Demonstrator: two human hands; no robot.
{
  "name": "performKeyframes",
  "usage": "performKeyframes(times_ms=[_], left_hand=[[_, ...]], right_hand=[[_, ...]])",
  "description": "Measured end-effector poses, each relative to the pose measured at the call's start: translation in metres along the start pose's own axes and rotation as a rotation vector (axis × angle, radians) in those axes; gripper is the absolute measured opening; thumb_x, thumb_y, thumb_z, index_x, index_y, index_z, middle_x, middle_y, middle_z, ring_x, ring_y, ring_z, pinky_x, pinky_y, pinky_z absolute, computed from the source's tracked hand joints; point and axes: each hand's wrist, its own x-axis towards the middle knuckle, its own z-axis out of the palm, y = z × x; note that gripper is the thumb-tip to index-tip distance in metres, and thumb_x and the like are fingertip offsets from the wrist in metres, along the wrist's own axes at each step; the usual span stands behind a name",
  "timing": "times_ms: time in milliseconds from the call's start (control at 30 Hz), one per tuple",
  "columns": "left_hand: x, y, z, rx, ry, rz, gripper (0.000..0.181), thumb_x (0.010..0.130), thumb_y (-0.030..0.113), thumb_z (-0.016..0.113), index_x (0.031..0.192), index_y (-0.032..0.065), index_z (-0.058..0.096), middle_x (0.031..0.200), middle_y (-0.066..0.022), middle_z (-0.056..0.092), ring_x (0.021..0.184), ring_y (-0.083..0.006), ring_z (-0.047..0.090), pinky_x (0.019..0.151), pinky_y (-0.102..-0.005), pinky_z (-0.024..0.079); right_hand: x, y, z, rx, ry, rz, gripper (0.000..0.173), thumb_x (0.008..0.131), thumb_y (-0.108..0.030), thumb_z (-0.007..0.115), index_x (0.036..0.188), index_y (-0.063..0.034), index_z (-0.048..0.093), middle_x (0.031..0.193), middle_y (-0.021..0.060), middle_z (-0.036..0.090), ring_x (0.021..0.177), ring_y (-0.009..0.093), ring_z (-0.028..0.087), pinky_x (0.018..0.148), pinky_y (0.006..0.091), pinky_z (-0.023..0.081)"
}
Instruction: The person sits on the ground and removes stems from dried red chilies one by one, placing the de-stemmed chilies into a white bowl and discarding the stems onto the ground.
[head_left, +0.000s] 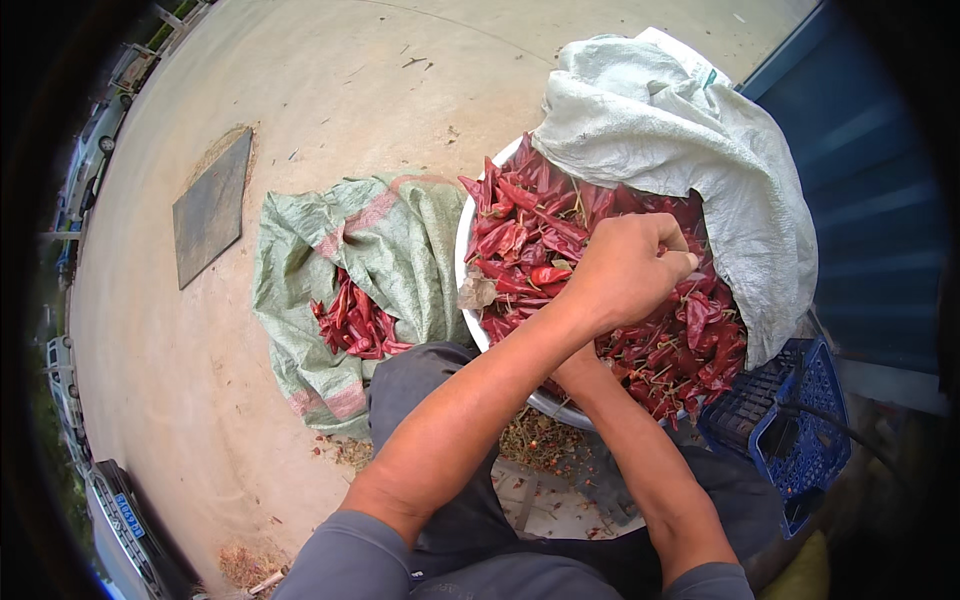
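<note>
A large white basin (466, 244), heaped with dried red chili peppers (536, 225), sits before me. My left hand (637, 262) is over the heap with fingers curled and thumb bent toward them. Whether it pinches anything is not visible. My left forearm crosses above my right hand (579, 366), which is at the near part of the basin. Its fingers are hidden behind the left arm, so I cannot see what they hold. A white woven sack (757, 202) drapes over the basin's far right side, with peppers along its edge.
Left of the basin, a green woven sack (427, 240) holds more red chilies (360, 319). A blue plastic crate (806, 435) stands at right, near a blue panel (877, 195). Stem debris (544, 442) lies below the basin. A dark plate (214, 206) lies on the concrete; parked cars line the far left.
</note>
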Motion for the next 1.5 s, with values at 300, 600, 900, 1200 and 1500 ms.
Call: performKeyframes(times_ms=[300, 600, 900, 1200, 1500], left_hand=[[-0.003, -0.002, -0.021, -0.094, 0.106, -0.132, 0.023, 0.087, 0.021, 0.068, 0.089, -0.0019, 0.069, 0.078, -0.0012, 0.065, 0.074, -0.0075, 0.055, 0.069, -0.0267, 0.046], [-0.004, -0.011, 0.011, -0.152, -0.345, -0.030, 0.027, 0.092, 0.017, 0.068, 0.113, -0.0002, 0.065, 0.095, -0.0016, 0.065, 0.087, -0.0088, 0.057, 0.079, -0.0261, 0.048], [-0.004, -0.001, 0.017, -0.078, -0.401, 0.030, 0.033, 0.094, 0.008, 0.060, 0.126, 0.0005, 0.057, 0.104, -0.0020, 0.064, 0.097, -0.0114, 0.057, 0.086, -0.0285, 0.047], [-0.006, -0.001, 0.022, -0.065, -0.503, 0.164, 0.020, 0.095, 0.013, 0.062, 0.110, 0.0000, 0.062, 0.096, -0.0084, 0.068, 0.092, -0.0158, 0.061, 0.083, -0.0346, 0.048], [-0.004, 0.015, 0.006, -0.243, -0.576, 0.159, 0.019, 0.097, 0.019, 0.062, 0.098, -0.0002, 0.063, 0.085, 0.0006, 0.059, 0.081, -0.0087, 0.051, 0.075, -0.0247, 0.043]], right_hand=[[-0.030, 0.013, -0.176, 0.145, 0.083, 0.400, 0.023, 0.086, -0.020, 0.066, 0.075, -0.0022, 0.057, 0.065, 0.0176, 0.060, 0.061, 0.039, 0.061, 0.057, 0.0477, 0.048], [-0.029, 0.017, -0.205, 0.150, 0.408, 0.360, 0.017, 0.086, -0.012, 0.067, 0.076, -0.0038, 0.056, 0.063, 0.0142, 0.058, 0.056, 0.033, 0.061, 0.050, 0.0426, 0.046], [-0.030, 0.035, -0.242, 0.414, 0.333, 0.376, 0.034, 0.091, -0.032, 0.070, 0.090, 0.0002, 0.060, 0.072, 0.0139, 0.066, 0.064, 0.025, 0.068, 0.057, 0.0357, 0.051], [-0.031, 0.034, -0.251, 0.041, 0.337, 0.205, 0.025, 0.093, -0.022, 0.064, 0.076, -0.0036, 0.062, 0.062, 0.0140, 0.059, 0.053, 0.027, 0.061, 0.048, 0.0374, 0.046], [-0.023, 0.016, -0.253, 1.641, 0.480, 0.568, 0.033, 0.102, -0.022, 0.049, 0.072, -0.0095, 0.054, 0.054, -0.0037, 0.046, 0.040, 0.005, 0.033, 0.039, 0.0202, 0.027]])
